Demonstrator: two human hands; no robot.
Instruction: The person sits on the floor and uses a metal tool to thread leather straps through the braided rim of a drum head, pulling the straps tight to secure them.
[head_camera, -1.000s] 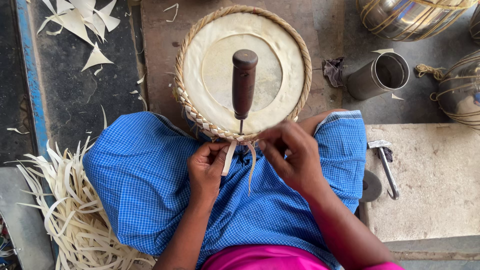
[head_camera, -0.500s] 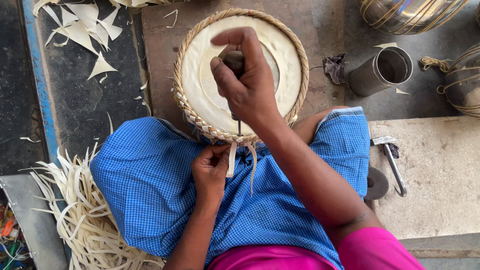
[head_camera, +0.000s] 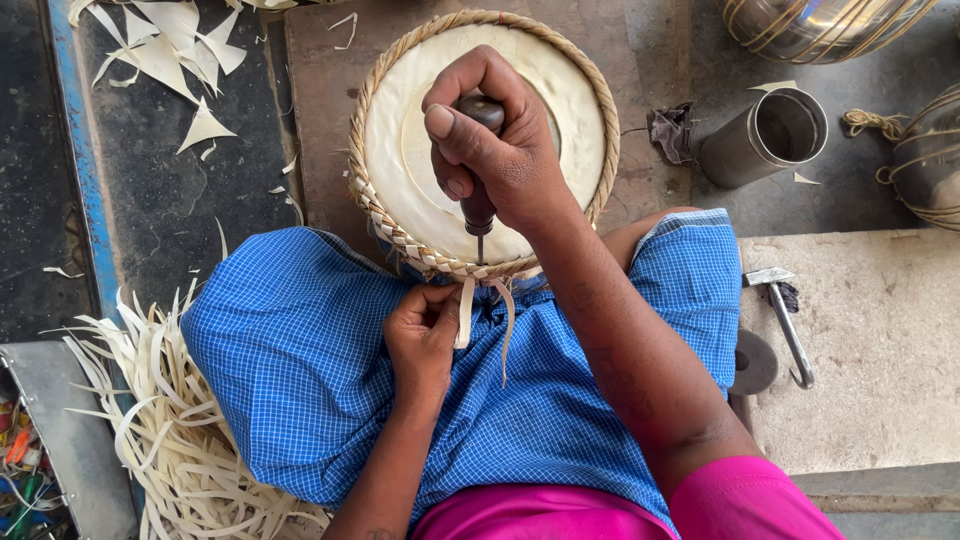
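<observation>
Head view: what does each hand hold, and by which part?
The right hand grips the awl by its dark wooden handle. The left hand pinches a pale strip near its upper end, just below the drum's braided rim.

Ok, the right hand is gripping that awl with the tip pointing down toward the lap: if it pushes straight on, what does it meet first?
Most likely the braided rim of the round drum head. The right hand aims the awl there, just above the pale strip that the left hand pinches. Exact depth is unclear.
</observation>
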